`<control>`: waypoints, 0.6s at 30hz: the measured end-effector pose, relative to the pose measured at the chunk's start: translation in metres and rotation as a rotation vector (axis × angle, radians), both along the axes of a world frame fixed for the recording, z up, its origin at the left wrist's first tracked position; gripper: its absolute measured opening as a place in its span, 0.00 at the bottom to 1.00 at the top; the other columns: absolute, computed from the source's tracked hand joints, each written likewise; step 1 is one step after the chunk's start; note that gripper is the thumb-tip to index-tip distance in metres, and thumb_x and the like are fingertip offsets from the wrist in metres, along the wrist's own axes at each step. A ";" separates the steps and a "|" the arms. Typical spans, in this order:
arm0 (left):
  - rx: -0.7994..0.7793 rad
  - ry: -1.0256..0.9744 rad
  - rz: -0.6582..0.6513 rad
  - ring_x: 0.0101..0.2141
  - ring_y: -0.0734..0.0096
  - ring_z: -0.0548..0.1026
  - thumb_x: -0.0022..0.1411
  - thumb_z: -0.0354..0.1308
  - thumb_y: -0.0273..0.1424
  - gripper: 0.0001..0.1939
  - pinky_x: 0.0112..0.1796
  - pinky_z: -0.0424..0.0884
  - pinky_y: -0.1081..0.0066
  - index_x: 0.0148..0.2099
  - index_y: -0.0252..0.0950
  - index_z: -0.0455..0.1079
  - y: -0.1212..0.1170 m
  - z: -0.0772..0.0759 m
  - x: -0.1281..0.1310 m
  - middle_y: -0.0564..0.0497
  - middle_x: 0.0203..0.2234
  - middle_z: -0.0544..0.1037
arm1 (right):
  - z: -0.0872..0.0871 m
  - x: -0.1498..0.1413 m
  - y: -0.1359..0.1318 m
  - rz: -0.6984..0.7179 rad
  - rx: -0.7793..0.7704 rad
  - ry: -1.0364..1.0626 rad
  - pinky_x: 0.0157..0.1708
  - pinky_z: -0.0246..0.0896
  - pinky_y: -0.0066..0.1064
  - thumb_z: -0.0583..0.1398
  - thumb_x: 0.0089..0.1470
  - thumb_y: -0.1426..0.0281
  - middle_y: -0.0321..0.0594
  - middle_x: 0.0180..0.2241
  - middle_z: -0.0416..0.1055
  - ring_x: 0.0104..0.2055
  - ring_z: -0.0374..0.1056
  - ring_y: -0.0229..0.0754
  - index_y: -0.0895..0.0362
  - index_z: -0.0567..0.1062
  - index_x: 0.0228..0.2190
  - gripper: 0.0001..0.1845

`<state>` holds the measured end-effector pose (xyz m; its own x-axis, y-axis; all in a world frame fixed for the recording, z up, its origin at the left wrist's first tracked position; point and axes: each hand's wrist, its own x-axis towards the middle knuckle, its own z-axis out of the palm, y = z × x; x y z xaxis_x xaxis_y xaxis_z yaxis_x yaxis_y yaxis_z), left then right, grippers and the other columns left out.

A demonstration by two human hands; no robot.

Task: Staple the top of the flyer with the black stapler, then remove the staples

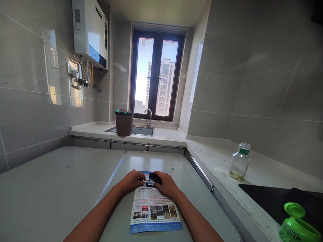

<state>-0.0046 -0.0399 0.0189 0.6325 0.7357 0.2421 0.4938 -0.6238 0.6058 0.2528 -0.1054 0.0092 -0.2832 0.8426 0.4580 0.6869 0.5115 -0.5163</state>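
Observation:
A small black stapler (153, 177) with a bright metal part showing is held just over the top of a printed leaflet (155, 201). My right hand (166, 184) wraps round its right end, fingers closed. At the stapler's left end, my left hand (131, 180) pinches the slim metal part that sticks out. The fingertips partly hide what lies between them. The leaflet lies flat on the pale table, with text, a row of photos and a blue lower band.
Tiny dark bits (172, 168) lie on the pale table (75, 181). On the right counter stand a glass jar (239, 163), its clear lid (218, 170) and an open green container (297, 230). A brown bin (124, 123) stands by the sink (142, 130).

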 end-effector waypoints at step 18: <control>-0.066 -0.256 -0.143 0.46 0.58 0.79 0.41 0.77 0.32 0.34 0.48 0.72 0.63 0.50 0.42 0.68 -0.011 0.005 0.013 0.48 0.43 0.83 | 0.006 -0.003 -0.003 0.232 0.017 0.191 0.47 0.69 0.37 0.71 0.47 0.63 0.41 0.43 0.82 0.44 0.77 0.50 0.52 0.81 0.49 0.25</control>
